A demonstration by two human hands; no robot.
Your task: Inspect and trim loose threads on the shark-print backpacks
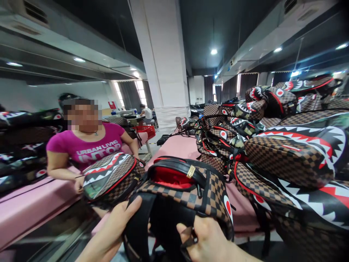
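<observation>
A brown-and-black checkered backpack (174, 196) stands tilted before me, its black back side toward me. Its top is partly unzipped and shows a red lining (171, 176) under a black carry handle (188, 169) with a gold buckle. My left hand (120, 222) grips the black strap at the backpack's left edge, thumb on top. The fingers of my right hand (204, 236) are curled around a strap with a small buckle, low on the backpack's back. The lower end of the backpack runs out of view.
Across from me a person in a pink shirt (92, 145) holds another shark-mouth backpack (111, 178). Checkered backpacks (291, 160) are heaped along the pink table (174, 145) at right. More bags (24, 145) are stacked at left. A white pillar (166, 65) rises behind the table.
</observation>
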